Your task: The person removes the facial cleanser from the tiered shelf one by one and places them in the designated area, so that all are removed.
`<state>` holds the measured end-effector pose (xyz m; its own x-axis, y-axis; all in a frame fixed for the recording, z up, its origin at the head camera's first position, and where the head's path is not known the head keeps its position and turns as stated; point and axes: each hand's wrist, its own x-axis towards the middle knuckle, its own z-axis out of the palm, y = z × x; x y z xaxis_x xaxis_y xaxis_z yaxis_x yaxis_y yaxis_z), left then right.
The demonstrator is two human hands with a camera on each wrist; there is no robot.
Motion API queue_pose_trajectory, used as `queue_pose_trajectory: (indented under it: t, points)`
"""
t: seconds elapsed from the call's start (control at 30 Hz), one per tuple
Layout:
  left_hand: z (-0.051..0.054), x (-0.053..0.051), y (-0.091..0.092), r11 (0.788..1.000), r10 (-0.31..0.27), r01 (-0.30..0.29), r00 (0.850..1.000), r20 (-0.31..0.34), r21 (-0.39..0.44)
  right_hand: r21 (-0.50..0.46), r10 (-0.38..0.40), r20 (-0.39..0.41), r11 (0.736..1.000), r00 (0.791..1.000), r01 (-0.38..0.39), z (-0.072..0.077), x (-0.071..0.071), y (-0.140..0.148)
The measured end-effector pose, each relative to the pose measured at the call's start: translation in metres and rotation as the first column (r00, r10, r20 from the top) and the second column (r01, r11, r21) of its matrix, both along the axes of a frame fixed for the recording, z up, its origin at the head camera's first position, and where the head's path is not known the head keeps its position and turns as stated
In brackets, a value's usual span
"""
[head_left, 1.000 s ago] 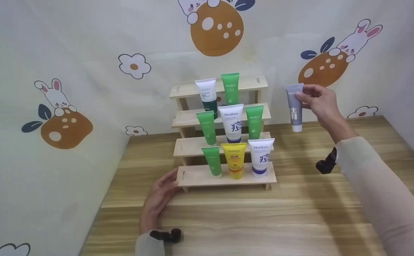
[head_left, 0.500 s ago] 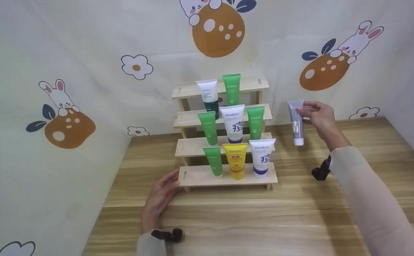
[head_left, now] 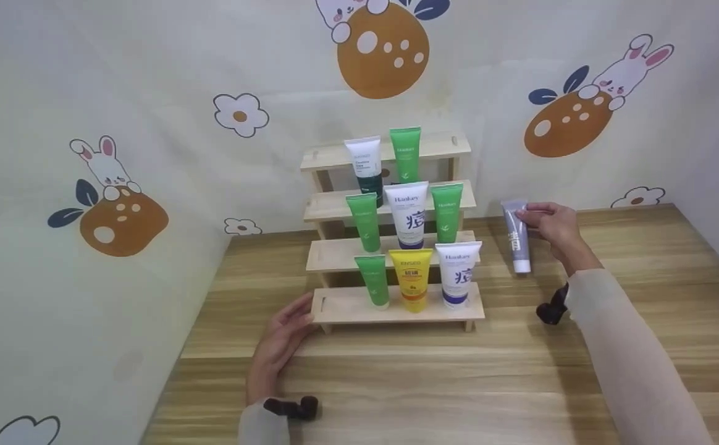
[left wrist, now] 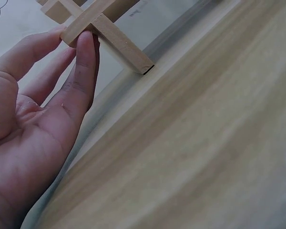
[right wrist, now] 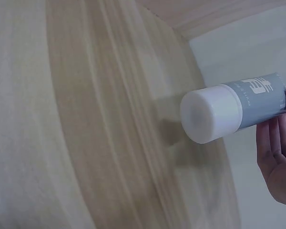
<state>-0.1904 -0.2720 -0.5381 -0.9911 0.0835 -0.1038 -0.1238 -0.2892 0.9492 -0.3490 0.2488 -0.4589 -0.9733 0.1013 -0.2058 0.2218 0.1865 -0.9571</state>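
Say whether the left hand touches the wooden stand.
Touching: the left wrist view shows the left hand gripping the wooden stand by one end.

This looks like a staged display corner, closer to a small cosmetics shop counter than a lived-in room; what building it belongs to cannot be told. Creased pale sheeting [head_left: 168,68], printed with rabbits [head_left: 622,75], spotted orange fruits [head_left: 384,52] and outlined flowers [head_left: 241,115], closes off the back and left of a wood-grain bench [head_left: 396,364]. On the bench stands a four-step wooden display rack [head_left: 342,309], where green, white and yellow squeeze tubes [head_left: 413,278] face front in rows, "Hankey" legible on some labels.
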Motion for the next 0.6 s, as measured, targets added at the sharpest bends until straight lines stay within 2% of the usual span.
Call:
queue_pose_trajectory:
  t: [0.17,0.4,0.6]
  points:
    - [-0.001,0.002,-0.002,1.000,-0.007,0.007,1.000,-0.010,-0.023,0.011,-0.018,0.048,1.000,0.999,0.018,-0.014,-0.002,-0.002]
    - [0.000,0.001,-0.002,1.000,-0.005,0.005,1.000,-0.016,-0.028,-0.059,-0.050,0.117,0.997,0.992,0.057,-0.027,-0.005,-0.005]
    - [-0.001,0.001,0.001,1.000,-0.007,0.006,1.000,-0.009,-0.030,-0.019,-0.073,0.139,0.997,0.988,0.076,-0.036,-0.005,-0.006]
